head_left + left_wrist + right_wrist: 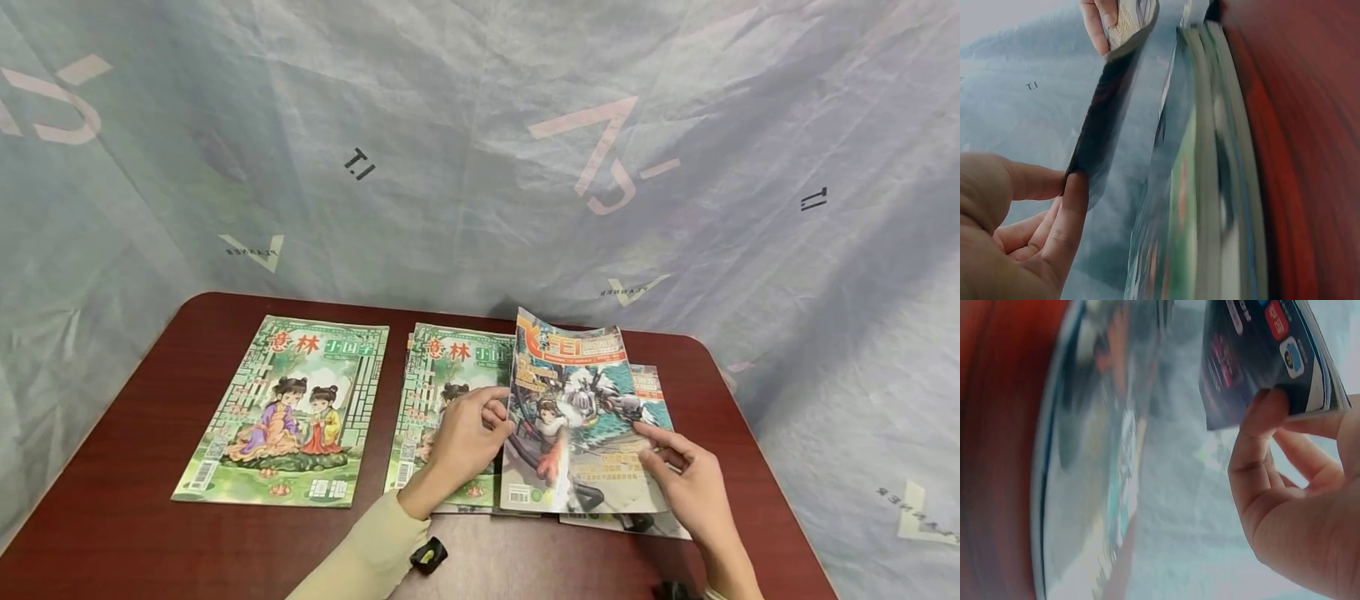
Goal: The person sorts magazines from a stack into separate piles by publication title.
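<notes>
Head view: a pale printed cloth is seen across the top and down both sides. Desk, dark red, seen below. At left of frame, a green magazine is laid flat, cover up. Near centre, a second green magazine is seen on top of a stack, partly covered by the left hand. By that hand, the left edge of the FEI magazine is pinched between thumb and fingers. FEI magazine is held right of centre, raised clear of the things below, as shown in both wrist views. Its right edge is pinched by the right hand, lower right. Behind it, another magazine is partly hidden, lying on the desk.
</notes>
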`<move>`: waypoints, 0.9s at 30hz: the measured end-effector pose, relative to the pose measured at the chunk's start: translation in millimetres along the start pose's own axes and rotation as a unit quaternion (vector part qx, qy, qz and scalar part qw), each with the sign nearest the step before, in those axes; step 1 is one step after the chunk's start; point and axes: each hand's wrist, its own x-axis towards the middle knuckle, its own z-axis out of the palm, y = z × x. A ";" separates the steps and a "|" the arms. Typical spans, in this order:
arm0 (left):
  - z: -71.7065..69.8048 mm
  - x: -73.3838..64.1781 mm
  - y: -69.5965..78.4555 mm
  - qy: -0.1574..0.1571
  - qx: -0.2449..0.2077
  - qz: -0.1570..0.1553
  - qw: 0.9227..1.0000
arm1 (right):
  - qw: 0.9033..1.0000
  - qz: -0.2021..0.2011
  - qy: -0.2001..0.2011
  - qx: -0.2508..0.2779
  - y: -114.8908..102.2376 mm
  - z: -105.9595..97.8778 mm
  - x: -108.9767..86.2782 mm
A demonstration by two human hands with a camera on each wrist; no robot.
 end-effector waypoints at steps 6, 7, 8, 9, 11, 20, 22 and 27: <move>15.4 1.6 5.5 -0.010 -0.011 -0.011 1.000 | 1.000 0.015 -0.005 -0.007 9.1 -16.2 -2.1; 17.4 1.1 6.1 -0.010 -0.011 -0.012 1.000 | 1.000 0.017 -0.008 -0.008 10.5 -18.6 -2.6; 19.1 0.7 6.8 -0.010 -0.012 -0.012 1.000 | 1.000 0.020 -0.012 -0.009 11.9 -21.1 -3.1; 20.8 0.2 7.3 -0.010 -0.014 -0.011 1.000 | 1.000 0.022 -0.017 -0.006 12.9 -23.8 -3.6; 24.6 -0.8 7.9 -0.008 -0.019 -0.009 1.000 | 0.999 0.024 -0.024 -0.005 14.7 -29.5 -4.8; 48.9 0.1 9.1 -0.021 -0.050 -0.006 0.999 | 0.998 0.049 -0.028 -0.002 29.6 -53.5 -7.2; 53.7 0.7 10.0 -0.022 -0.051 -0.011 0.998 | 0.998 0.058 -0.027 0.002 34.2 -56.7 -7.6; 63.8 2.0 10.8 -0.023 -0.039 -0.016 0.999 | 0.997 0.074 -0.027 0.008 44.8 -63.2 -9.1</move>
